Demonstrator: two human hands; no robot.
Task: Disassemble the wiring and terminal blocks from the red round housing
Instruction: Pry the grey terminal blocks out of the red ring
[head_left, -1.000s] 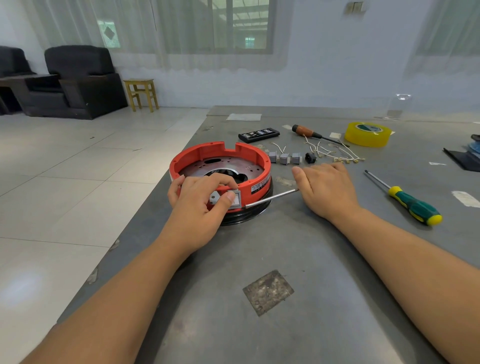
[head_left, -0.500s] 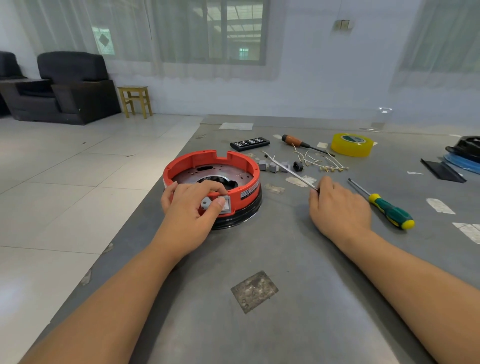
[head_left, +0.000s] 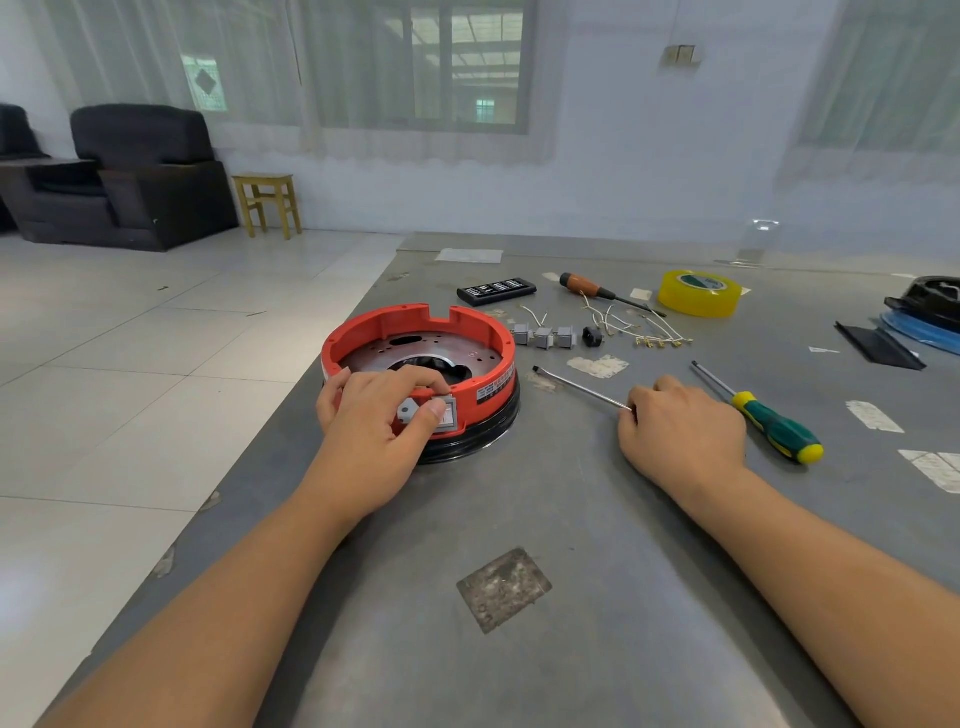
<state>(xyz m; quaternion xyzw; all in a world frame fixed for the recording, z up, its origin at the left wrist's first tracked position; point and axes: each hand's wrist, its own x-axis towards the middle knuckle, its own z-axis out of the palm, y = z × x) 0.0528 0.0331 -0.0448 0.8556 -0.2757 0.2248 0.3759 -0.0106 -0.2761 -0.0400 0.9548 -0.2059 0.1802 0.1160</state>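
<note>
Left hand (head_left: 382, 415) pinches a grey terminal block (head_left: 447, 414) set in the near wall of the red round housing (head_left: 483, 338) on the grey table (head_left: 519, 649); right hand (head_left: 680, 431) grasps a screwdriver (head_left: 579, 385), shaft pointing left. Farther back lie loose terminal blocks (head_left: 543, 336) and wires (head_left: 644, 327).

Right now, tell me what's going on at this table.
A person is stripping a red round housing. The left hand pinches a grey terminal block set in its near wall. The right hand holds a screwdriver flat on the table. Three removed grey blocks and loose wires lie behind.
</note>
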